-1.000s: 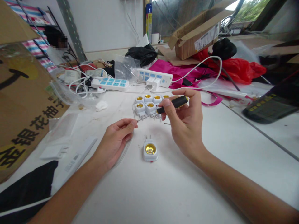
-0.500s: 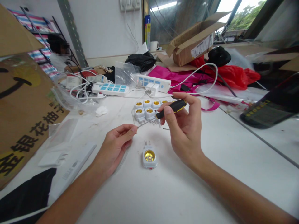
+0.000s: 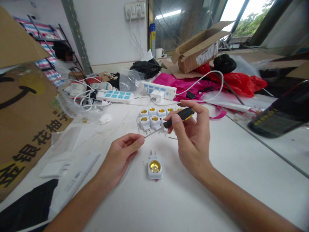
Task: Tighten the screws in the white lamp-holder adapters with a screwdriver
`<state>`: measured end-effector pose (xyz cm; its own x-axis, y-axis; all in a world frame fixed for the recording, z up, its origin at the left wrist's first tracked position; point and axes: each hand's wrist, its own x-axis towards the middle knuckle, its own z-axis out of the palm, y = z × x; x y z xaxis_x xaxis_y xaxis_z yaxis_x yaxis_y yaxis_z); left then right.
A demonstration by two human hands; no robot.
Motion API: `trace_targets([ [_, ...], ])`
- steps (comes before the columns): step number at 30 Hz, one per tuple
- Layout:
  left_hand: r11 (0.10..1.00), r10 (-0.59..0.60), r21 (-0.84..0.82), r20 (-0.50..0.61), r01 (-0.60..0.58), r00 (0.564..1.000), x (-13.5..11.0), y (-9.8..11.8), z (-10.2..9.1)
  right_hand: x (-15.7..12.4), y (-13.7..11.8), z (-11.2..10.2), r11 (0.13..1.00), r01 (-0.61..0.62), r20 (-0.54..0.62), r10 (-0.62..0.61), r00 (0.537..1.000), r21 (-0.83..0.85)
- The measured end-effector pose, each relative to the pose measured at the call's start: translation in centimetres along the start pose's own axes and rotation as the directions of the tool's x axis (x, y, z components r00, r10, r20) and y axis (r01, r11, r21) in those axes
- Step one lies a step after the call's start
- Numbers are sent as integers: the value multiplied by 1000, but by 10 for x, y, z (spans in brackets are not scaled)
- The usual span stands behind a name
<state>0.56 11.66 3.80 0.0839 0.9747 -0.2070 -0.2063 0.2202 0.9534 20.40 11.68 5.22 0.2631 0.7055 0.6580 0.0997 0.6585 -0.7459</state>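
My right hand (image 3: 194, 145) is closed around the black and yellow handle of a screwdriver (image 3: 181, 117). Its thin shaft slants down to the left, and my left hand (image 3: 126, 148) pinches the far end of it between thumb and fingers. Whether a small part is also in that pinch, I cannot tell. Below and between my hands, a white plug-in lamp socket (image 3: 154, 170) lies with its gold cup facing up and its two prongs pointing away. Behind the screwdriver stand several more such sockets (image 3: 154, 121) in rows, partly covered by my right hand.
Power strips (image 3: 115, 95) with white cables lie at the back. A large cardboard box (image 3: 29, 112) borders the left side, near a white strip-shaped box (image 3: 74, 180). To the right is a dark bottle (image 3: 280, 112). A thin metal rod (image 3: 173, 138) lies by my right hand.
The whole view has shifted slightly downward in the picture. Both hands keep their hold on the screwdriver, and the near socket has stayed in place.
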Motion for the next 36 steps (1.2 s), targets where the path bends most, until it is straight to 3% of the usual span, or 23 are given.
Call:
trace_targets([
  [8,999,-6,46,8,5,1000,0,1,1,-2,1,0,1000,-16,-7,16,1000,5],
  [21,918,156,359,73,-172,985,2,-7,-3,1,4,-1,999,-31,4,31,1000,21],
  [36,850,228,450,155,-275,961,1,-5,-1,4,8,-2,998,-65,-6,65,998,12],
])
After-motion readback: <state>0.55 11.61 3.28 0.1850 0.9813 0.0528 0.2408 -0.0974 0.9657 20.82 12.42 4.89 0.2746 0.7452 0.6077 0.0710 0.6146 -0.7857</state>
